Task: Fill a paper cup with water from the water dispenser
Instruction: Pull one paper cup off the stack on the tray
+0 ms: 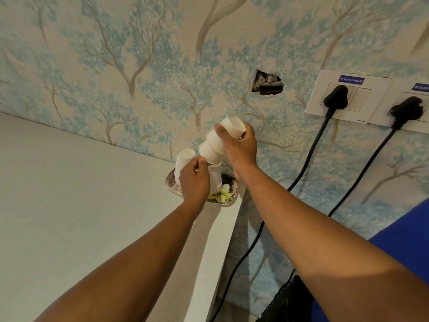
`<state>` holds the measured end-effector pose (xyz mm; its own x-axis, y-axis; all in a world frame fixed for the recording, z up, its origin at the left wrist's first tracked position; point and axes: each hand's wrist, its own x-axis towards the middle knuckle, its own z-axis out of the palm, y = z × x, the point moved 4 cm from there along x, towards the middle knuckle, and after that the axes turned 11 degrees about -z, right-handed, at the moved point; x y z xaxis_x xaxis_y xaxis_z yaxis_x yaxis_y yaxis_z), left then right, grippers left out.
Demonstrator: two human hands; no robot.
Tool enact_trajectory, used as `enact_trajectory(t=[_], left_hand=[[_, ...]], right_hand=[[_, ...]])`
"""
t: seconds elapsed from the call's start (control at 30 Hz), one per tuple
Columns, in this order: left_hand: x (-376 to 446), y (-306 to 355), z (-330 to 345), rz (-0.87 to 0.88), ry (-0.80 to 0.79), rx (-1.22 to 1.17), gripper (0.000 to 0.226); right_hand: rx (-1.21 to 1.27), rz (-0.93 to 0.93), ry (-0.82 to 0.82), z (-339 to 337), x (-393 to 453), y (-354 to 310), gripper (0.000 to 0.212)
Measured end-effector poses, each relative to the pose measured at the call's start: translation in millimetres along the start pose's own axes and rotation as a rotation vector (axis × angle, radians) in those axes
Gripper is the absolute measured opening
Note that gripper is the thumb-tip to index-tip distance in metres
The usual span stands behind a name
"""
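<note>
Head view, right hand: our right hand (pixel 241 147) is wrapped around the upper part of a tilted stack of paper cups (pixel 220 142), thumb across the front, so the nested cups have something to be pulled against
Head view, left hand: our left hand (pixel 194 180) pinches the lowest cup in that stack at its rim, thumb and fingertips (pixel 202 161) closed on it; we judge it is working one cup free from the rest
Head view, the cup we want: the single paper cup is not yet separate; it sits at the bottom end of the held stack, just above the tray
Head view, spare cups: a second stack of cups (pixel 183 162) stands upside down on the floral tray (pixel 228 196), just beside our left hand, mouths down probably to keep dust out
Head view, tray position: it sits at the far corner of the pale countertop (pixel 81 217), against the tree-patterned wallpaper (pixel 139 66)
Head view, dispenser: no water dispenser is in sight, so filling has not begun
Head view, right side: two black plugs (pixel 336 97) sit in wall sockets with cables hanging down; there is a ragged hole in the wall (pixel 268 84) nearby
Head view, risk: a squeezed cup may crumple or bring a second one along
</note>
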<state>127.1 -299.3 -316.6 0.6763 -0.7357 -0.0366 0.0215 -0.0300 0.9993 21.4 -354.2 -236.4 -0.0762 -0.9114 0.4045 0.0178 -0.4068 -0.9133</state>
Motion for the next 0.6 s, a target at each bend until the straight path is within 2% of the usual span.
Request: enact_trajectory(t=[0.2, 0.6], left_hand=[[1, -6, -7, -0.042, 0.117, 0.085, 0.036], [-7, -15, -14, -0.073, 0.199, 0.268, 0.034]], right_hand=[[-0.132, -0.037, -0.042, 2, -4, 11, 0.065], [-0.216, -0.034, -0.089, 5, -5, 24, 0.066]])
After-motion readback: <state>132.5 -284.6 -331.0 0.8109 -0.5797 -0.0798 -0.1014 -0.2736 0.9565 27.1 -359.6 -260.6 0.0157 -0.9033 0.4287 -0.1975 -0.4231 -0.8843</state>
